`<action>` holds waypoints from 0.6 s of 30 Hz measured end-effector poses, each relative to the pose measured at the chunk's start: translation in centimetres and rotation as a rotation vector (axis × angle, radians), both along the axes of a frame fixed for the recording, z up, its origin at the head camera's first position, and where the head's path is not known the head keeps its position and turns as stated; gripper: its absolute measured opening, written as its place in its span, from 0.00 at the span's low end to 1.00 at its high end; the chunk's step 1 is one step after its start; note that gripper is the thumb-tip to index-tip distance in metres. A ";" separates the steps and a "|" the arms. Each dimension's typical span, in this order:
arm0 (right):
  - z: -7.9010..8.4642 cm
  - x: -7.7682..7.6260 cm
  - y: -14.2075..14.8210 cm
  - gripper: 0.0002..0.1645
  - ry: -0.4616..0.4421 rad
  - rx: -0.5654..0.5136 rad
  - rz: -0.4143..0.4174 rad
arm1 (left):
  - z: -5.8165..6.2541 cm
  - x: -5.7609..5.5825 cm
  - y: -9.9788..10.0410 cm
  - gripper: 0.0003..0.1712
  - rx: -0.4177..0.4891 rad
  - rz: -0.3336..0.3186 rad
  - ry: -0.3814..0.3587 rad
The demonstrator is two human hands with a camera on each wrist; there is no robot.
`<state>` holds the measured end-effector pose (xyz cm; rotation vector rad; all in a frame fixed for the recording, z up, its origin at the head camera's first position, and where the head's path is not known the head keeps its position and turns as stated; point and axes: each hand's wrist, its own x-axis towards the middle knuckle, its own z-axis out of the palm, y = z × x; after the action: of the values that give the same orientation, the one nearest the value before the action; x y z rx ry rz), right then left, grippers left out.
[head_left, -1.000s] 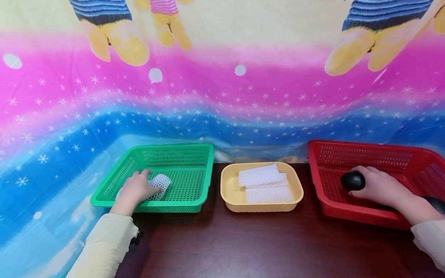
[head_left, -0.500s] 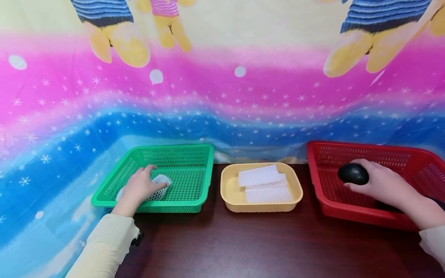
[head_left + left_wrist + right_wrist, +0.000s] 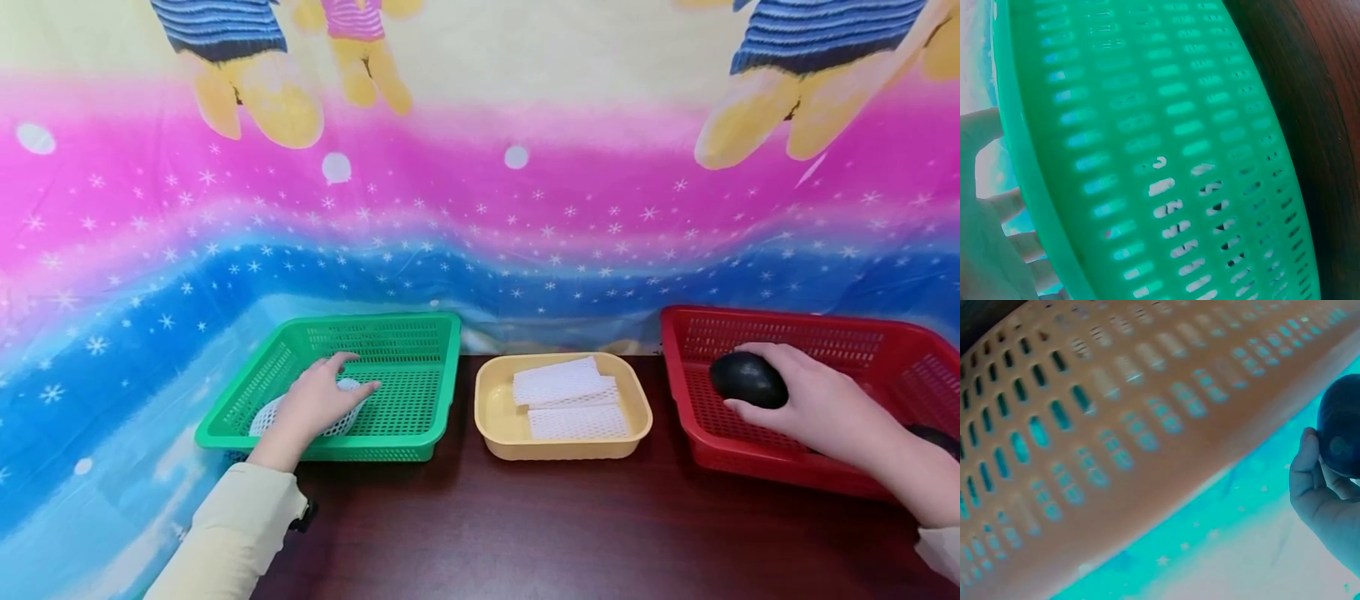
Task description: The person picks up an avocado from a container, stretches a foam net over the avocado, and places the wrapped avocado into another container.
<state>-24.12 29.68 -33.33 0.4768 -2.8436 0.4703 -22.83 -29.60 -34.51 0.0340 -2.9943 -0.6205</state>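
Note:
In the head view my right hand (image 3: 828,408) grips a glossy black oval fruit (image 3: 750,380) between thumb and fingers, over the red basket (image 3: 678,400). The same fruit shows at the right edge of the right wrist view, with a small round mark on its skin. Another dark object (image 3: 933,437) lies partly hidden behind my right wrist. Over the green basket (image 3: 447,379), my left hand (image 3: 315,404) has thumb and forefinger spread. White mesh-covered items (image 3: 266,417) lie under it, partly covered by the hand. Whether the hand touches them, I cannot tell.
Between the baskets stands a small yellow tray (image 3: 562,451) with several flat white foam net sleeves (image 3: 577,422) in it. All three containers sit along the back of a dark brown table (image 3: 525,533), before a printed cloth (image 3: 480,208).
My right hand has raised the black fruit within the red basket and brought it slightly left. My left hand has shifted a little right, spreading away from the mesh-covered items, which stay in place.

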 end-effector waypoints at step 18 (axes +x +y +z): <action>0.3 3.7 -4.7 0.45 0.036 -0.075 0.185 | -0.3 -0.2 3.4 0.30 0.165 -0.126 0.229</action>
<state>-20.40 24.93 -33.01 0.7294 -2.7485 0.5925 -23.00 -26.23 -34.81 -0.2021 -2.7336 -0.8231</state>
